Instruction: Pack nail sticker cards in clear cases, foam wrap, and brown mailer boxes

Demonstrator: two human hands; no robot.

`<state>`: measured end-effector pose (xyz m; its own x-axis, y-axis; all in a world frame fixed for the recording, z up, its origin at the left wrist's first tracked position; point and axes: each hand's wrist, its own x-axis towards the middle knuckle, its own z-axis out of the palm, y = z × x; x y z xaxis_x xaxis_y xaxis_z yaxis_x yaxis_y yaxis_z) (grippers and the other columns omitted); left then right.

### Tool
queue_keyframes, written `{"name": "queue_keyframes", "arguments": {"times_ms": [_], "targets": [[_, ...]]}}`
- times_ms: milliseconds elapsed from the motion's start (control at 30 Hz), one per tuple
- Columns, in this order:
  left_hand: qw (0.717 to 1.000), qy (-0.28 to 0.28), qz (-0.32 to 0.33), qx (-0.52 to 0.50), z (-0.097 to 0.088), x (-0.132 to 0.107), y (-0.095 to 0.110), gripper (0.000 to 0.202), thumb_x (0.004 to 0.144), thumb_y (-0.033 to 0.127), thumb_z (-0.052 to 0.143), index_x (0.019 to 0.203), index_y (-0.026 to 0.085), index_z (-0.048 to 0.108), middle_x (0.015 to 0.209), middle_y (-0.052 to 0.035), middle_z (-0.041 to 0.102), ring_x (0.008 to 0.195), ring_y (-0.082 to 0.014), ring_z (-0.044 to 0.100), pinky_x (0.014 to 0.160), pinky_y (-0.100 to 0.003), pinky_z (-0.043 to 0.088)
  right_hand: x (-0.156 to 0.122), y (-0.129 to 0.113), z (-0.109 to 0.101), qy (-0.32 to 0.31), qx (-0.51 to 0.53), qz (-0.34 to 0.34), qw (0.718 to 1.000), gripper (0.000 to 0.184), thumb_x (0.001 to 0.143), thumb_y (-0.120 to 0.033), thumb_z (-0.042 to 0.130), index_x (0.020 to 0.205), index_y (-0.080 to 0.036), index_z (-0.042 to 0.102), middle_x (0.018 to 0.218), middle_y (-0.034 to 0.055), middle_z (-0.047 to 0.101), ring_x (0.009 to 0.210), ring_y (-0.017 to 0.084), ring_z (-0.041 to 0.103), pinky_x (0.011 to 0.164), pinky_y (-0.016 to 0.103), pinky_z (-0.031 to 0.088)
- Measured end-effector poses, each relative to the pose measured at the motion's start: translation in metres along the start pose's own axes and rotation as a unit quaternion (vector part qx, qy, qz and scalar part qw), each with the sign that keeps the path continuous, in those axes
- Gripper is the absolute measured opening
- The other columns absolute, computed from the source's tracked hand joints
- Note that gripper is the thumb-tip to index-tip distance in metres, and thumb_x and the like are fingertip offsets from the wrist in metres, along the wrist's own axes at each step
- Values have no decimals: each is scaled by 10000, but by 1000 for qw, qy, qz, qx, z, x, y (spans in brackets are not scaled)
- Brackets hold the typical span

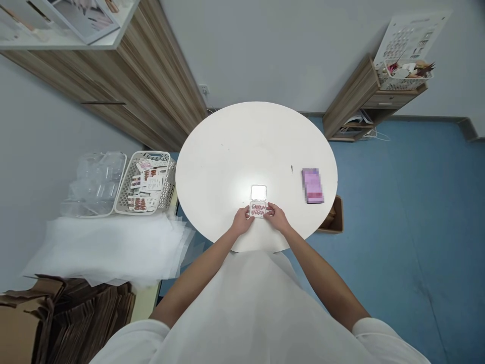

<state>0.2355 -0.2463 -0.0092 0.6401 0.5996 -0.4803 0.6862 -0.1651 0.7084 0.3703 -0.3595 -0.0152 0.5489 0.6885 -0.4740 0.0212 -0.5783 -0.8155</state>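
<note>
A small clear hinged case (258, 209) stands open near the front of the white table (235, 136), its lid tipped back away from me. Two rows of pink-red pieces that look like press-on nails lie in its lower half. My left hand (243, 221) holds the case by its left side, thumb toward the near corner. On the opposite side, my right hand (277, 217) grips it with fingers at the right edge. Farther right on the table lies a purple box-shaped item (312, 186), its surface blurred out.
At left, a white basket (171, 184) holds several nail cards, beside a tray of clear plastic boxes (94, 182). Translucent sheets (109, 247) and folded cardboard (87, 323) lie nearer. A cardboard box (339, 217) sits on the floor right of the table. A wooden cabinet (352, 101) stands behind.
</note>
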Motion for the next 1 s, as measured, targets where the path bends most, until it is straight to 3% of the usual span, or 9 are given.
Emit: {"name": "queue_keyframes", "arguments": {"times_ms": [133,333,667,867,1000], "targets": [[998,-9,5,-67,-1,-1,-1,325,749,250,493,1065,186,536,967,-45,561,759,-129,520,747,-294,429,-3,-7,2,-16,52,27,998,560,657,-300,589,1188,-174,460,1063,75,533,786,130,553,727,290,468],[980,41,-14,-194,-7,-11,-3,430,722,264,552,1142,181,514,1081,-97,540,770,-133,536,747,-306,424,-12,-11,-2,-11,143,23,989,545,640,-301,612,1163,-208,490,1057,61,519,751,113,533,699,278,457],[919,-29,-7,-393,-27,-28,3,478,631,329,666,1065,172,542,896,-71,623,795,-144,572,751,-326,443,-24,-25,-10,-41,285,-20,958,410,627,-320,640,1021,-233,568,1004,36,563,760,119,558,728,295,448],[906,-66,-13,-419,-33,-35,11,492,601,313,705,1045,168,552,907,-74,616,759,-126,575,741,-310,450,-16,-40,-16,-114,366,29,923,323,709,-420,568,967,-226,586,921,47,628,789,160,593,738,322,467],[902,-87,-20,-422,-34,-37,14,472,623,296,695,1056,182,547,879,-59,611,713,-103,568,693,-281,452,-8,-47,-20,-99,368,21,925,341,695,-352,610,1015,-248,552,978,41,618,822,155,591,745,315,466]]}}
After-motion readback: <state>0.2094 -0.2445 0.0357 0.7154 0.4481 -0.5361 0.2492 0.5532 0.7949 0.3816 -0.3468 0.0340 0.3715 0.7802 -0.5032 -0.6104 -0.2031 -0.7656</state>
